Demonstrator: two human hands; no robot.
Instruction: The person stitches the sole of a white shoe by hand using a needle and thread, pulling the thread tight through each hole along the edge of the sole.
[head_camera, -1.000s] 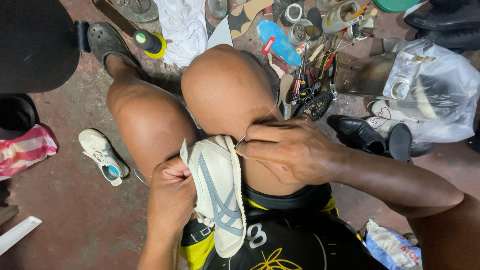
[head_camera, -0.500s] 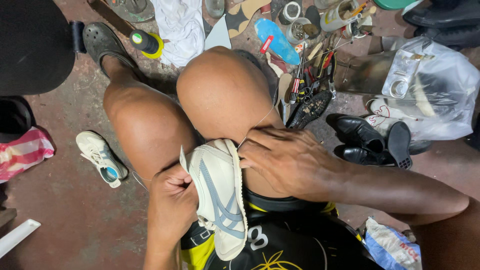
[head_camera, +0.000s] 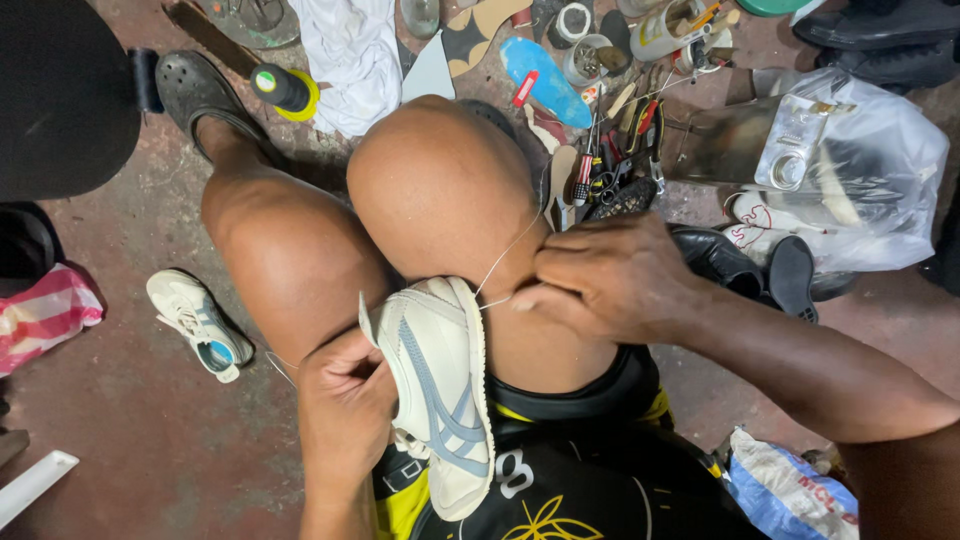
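Between the knees, sneaker (head_camera: 440, 395) wedged upright; left hand (head_camera: 345, 405) grips its side, fingers curled shut; right hand (head_camera: 610, 280) pinches thread (head_camera: 510, 250) taut at sole edge; best pull steady, straight, shoe braced firmly.

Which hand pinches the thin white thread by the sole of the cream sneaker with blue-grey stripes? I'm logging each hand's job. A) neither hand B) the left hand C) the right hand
C: the right hand pinches the thin white thread at the sole edge, while the left hand steadies the cream sneaker with blue-grey stripes.
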